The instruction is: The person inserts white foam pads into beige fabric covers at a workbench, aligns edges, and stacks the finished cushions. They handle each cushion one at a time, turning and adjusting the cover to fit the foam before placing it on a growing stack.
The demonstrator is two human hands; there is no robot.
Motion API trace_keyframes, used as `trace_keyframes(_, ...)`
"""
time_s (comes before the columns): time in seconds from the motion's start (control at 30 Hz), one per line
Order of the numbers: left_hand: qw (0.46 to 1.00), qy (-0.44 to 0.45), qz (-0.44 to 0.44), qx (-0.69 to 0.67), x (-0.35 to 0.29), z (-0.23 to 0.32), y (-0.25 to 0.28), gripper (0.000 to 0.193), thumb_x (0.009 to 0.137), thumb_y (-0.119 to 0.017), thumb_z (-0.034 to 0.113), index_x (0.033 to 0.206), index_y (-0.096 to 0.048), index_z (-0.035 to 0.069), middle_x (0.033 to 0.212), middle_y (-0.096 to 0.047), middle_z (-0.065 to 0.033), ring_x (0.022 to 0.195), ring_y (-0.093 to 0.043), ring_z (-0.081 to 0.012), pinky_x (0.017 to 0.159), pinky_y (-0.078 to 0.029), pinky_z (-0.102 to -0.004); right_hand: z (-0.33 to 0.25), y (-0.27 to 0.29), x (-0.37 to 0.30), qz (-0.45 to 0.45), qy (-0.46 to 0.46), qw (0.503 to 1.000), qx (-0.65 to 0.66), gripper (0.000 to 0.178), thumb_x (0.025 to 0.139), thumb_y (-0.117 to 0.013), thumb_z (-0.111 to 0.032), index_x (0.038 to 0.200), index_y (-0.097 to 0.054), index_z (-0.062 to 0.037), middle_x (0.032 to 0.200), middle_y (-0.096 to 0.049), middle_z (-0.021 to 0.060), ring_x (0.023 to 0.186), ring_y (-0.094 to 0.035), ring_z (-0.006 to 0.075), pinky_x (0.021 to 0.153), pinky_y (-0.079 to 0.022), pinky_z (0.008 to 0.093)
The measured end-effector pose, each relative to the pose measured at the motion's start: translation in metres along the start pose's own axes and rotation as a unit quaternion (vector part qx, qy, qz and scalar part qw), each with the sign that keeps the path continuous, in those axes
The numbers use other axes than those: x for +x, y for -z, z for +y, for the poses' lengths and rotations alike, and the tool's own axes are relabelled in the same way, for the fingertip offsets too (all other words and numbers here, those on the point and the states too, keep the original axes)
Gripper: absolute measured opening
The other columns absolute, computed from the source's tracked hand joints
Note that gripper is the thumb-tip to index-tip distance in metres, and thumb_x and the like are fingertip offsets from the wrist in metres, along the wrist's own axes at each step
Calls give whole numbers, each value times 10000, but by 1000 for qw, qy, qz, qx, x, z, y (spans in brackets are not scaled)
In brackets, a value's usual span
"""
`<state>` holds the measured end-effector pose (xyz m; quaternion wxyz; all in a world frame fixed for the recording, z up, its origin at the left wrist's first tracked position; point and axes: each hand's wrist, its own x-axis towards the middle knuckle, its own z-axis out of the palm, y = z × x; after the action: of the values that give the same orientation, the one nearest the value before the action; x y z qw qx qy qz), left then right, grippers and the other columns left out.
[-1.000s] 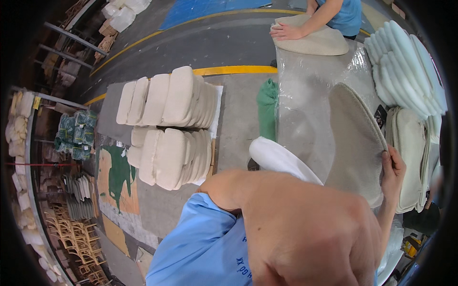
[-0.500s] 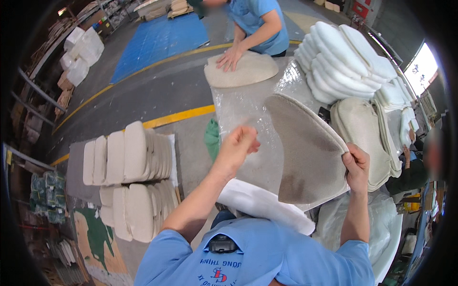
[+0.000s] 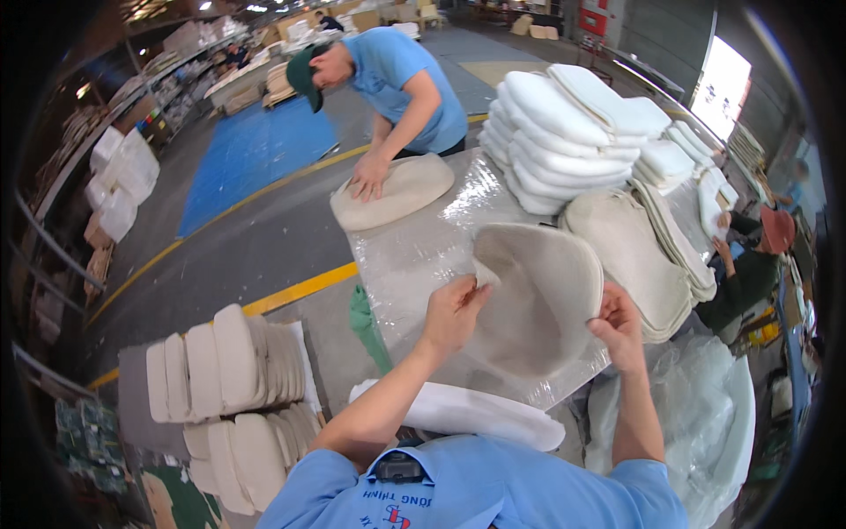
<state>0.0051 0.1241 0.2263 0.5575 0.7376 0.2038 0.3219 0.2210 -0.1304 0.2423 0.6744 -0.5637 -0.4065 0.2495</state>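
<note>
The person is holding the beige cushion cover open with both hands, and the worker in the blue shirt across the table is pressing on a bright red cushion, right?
Not quite. In the head view both hands, left and right, do hold the beige cushion cover open, but the worker presses on a beige cushion, not a red one.

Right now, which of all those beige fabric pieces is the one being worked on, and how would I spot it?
Find the plastic-wrapped table. At its near edge, the beige fabric cover is pinched between the left hand and right hand. Unlike the flat stack of beige covers beside it, it is held open like a pouch.
</note>
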Motion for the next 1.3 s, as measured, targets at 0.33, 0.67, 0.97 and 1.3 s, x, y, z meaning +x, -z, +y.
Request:
trace_keyframes(0.33, 890, 200, -165, -375, -49, 19, 0, 538, 974, -633, 19, 1511, -596, 26, 1343, -703, -52, 1198, -669, -167, 1045, -494, -272, 60, 1, -39, 184, -32, 979, 77, 166, 1067, -669, -98, 1207, -737, -40, 1021, -715, -64, 905, -582, 44, 827, -453, 230)
trace_keyframes(0.67, 682, 333, -381, -529, -111, 3, -17, 663, 918, -781, 63, 1533, -534, 37, 1431, -646, -63, 1245, -614, -148, 1116, -454, -324, -8, -32, -60, 226, 7, 965, -130, 205, 1033, -572, 39, 1179, -712, 6, 1057, -713, -1, 955, -640, 75, 881, -495, 243)
trace_keyframes(0.97, 880, 59, -453, -130, -118, 4, 75, 517, 900, -826, 159, 1379, -643, 92, 1323, -691, -95, 1236, -640, -262, 1088, -474, -405, -140, -62, -93, 94, 120, 848, -507, 257, 858, -566, 25, 1063, -721, 20, 925, -666, 112, 851, -642, 221, 780, -483, 316)
trace_keyframes(1.3, 843, -47, -382, 375, -156, -65, 123, 629, 734, -761, 38, 1345, -636, 119, 1256, -716, -101, 1102, -689, -345, 935, -562, -441, -204, -77, -74, 19, 35, 830, -556, 186, 924, -644, -120, 1002, -701, 39, 830, -612, 87, 728, -550, 188, 667, -390, 320)
